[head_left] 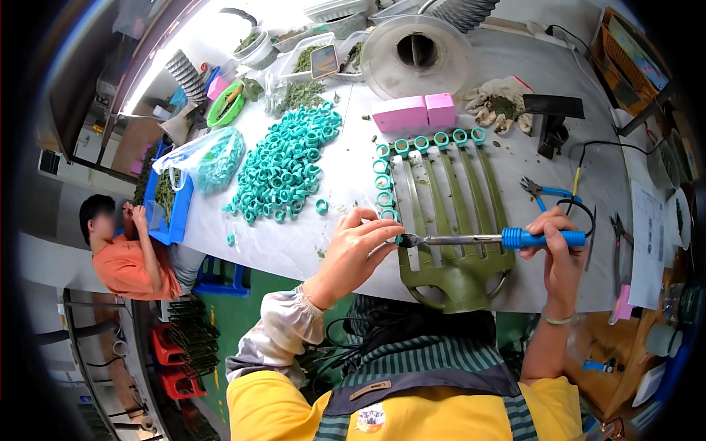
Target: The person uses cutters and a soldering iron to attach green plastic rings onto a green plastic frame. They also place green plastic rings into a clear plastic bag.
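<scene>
Right hand (560, 246) is closed round the blue handle of the soldering iron (485, 238); its long axis runs sideways, tip towards the left hand (358, 250). Left fingers pinch sth. small at the tip, by the green rake part (456, 272). Teal rings (283, 165) lie beyond the left fingers.

A small assembly workshop: beside the white worktable (309, 242), teal plastic rings (283, 165) lie heaped, pliers (544, 192) and crates (176, 364) near.
</scene>
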A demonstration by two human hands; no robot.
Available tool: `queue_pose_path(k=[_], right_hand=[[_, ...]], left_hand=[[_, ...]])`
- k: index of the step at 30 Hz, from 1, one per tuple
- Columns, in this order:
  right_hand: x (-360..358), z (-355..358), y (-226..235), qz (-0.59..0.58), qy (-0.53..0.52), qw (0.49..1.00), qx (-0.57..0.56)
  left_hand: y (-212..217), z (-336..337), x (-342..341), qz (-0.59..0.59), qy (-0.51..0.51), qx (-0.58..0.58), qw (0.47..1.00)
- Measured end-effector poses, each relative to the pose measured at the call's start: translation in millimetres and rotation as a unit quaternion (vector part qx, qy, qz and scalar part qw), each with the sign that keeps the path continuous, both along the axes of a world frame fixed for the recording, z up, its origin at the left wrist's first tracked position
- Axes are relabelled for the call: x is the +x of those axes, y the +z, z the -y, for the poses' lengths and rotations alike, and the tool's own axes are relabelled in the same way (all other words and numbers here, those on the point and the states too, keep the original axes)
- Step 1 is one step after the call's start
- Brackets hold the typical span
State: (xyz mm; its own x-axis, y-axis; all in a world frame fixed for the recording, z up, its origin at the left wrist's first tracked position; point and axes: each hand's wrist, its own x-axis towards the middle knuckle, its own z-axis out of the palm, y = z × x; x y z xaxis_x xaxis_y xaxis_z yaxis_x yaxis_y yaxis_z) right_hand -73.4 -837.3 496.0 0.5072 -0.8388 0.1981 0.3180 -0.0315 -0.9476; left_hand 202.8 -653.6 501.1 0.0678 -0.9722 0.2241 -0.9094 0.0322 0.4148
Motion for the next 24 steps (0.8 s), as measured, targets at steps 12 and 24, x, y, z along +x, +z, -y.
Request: queue_pose_path(k=[12, 24], right_hand=[[-18, 14, 11, -0.002, -0.002, 1.0, -0.017], [-23, 9, 14, -0.023, -0.038, 0.999, -0.011]], left_hand=[[2, 3, 3, 0.011, -0.02, 0.009, 1.0], [-71, -31, 121, -0.004, 0.282, 0.037, 0.959]])
